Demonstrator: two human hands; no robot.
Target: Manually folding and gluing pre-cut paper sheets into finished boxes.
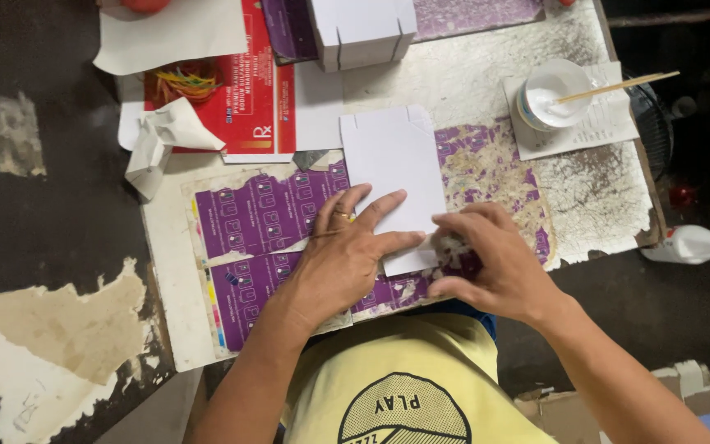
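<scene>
A flat white cardboard cut-out (392,168) with notched flaps lies on a purple printed sheet (265,215) that covers the small worktable (601,193). My left hand (340,256) lies flat with fingers spread, pressing the card's near left part down; it wears a ring. My right hand (486,256) has its fingers curled at the card's near right edge, pinching or rubbing along that edge. Glue residue shows on those fingertips.
A white bowl of glue (549,92) with a wooden stick (618,85) rests on paper at the right. A stack of white cut-outs (361,31) sits at the back. A red printed sheet (256,90), rubber bands (182,82) and crumpled paper (158,140) lie left. A white bottle (692,244) lies below the table's right edge.
</scene>
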